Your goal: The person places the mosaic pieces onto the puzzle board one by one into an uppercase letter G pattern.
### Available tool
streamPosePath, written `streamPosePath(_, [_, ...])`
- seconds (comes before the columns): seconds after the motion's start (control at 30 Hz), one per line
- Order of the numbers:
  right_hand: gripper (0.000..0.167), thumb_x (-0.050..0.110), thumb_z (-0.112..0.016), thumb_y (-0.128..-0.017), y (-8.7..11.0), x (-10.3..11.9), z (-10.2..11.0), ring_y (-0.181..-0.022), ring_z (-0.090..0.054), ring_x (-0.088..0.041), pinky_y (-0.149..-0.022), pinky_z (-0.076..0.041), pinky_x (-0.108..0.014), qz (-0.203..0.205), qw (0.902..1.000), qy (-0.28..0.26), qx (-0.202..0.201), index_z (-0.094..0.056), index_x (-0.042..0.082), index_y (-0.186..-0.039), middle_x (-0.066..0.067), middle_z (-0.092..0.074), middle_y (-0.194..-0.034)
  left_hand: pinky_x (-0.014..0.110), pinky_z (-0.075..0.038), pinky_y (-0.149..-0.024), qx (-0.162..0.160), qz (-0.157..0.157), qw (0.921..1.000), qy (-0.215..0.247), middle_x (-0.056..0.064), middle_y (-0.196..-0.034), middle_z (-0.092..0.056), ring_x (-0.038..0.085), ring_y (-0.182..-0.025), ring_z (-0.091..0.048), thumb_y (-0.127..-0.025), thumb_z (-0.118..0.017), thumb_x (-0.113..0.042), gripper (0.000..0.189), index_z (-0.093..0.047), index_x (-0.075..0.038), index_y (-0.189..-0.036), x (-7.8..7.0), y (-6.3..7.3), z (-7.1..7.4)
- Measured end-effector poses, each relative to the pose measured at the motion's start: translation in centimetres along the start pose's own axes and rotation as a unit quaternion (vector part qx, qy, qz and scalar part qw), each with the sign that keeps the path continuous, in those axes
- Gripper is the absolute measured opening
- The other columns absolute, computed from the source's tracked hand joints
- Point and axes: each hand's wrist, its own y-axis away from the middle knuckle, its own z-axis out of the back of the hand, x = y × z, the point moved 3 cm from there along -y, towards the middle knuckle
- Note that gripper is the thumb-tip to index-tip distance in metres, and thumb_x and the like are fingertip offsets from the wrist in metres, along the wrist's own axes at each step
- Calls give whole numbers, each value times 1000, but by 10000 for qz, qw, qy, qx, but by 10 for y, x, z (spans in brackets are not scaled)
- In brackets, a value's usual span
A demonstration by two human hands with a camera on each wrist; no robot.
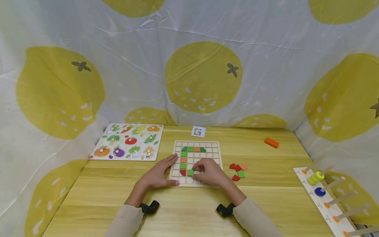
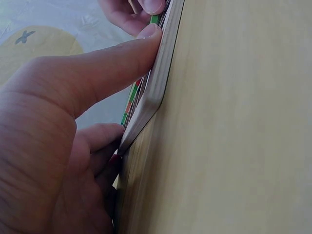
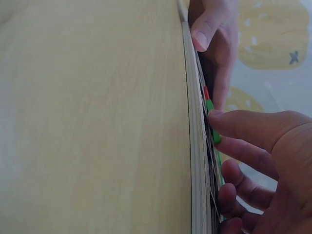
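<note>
A wooden grid board (image 1: 207, 144) lies on the table with coloured tiles set in its squares, forming a bracket shape. At its lower row a green square tile (image 1: 190, 172) sits right of a red quarter-round tile (image 1: 183, 172). My right hand (image 1: 208, 171) pinches that green tile (image 3: 217, 135) between thumb and index finger, at the board's surface. With fingers extended, my left hand (image 1: 157, 172) rests along the board's left side. Its thumb (image 2: 131, 58) presses on the board near the front edge. Part of the grid is hidden under the right hand.
Loose red, orange and green tiles (image 1: 241, 174) lie right of the board. Behind it is a small pattern card (image 1: 198, 131). A vegetable puzzle board (image 1: 124, 154) lies at left, an orange block (image 1: 271, 142) at back right, and a pegged stand (image 1: 316, 200) at right.
</note>
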Motion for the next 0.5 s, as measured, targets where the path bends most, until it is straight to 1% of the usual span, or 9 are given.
streamPosePath(0.2, [21, 28, -85, -84, -1, 4, 0, -77, -53, -11, -68, -45, -24, 17, 10000, -27, 7, -81, 19, -103, 4, -64, -84, 61, -26, -124, 16, -4, 10000, 5, -2, -173, -22, 33, -159, -22, -78, -83, -59, 109, -29, -20, -164, -1, 0, 1])
streamPosePath(0.37, [22, 29, -85, -84, -1, 6, 0, -76, -53, -11, -68, -45, -24, 22, 10000, -6, 7, -80, 18, -103, 3, -64, -84, 61, -26, -124, 1, 35, 10000, 28, -2, -173, -22, 33, -159, -22, -78, -83, -59, 109, -29, -22, -165, 0, 0, 1])
streamPosePath(0.5, [21, 29, -85, -85, -1, 4, -1, -75, -54, -11, -67, -45, -23, 11, 9999, -116, 5, -80, 18, -102, 4, -63, -83, 62, -27, -123, 1, 63, 10000, 49, -2, -173, -22, 33, -158, -23, -77, -83, -59, 109, -29, -22, -165, 0, 1, 0])
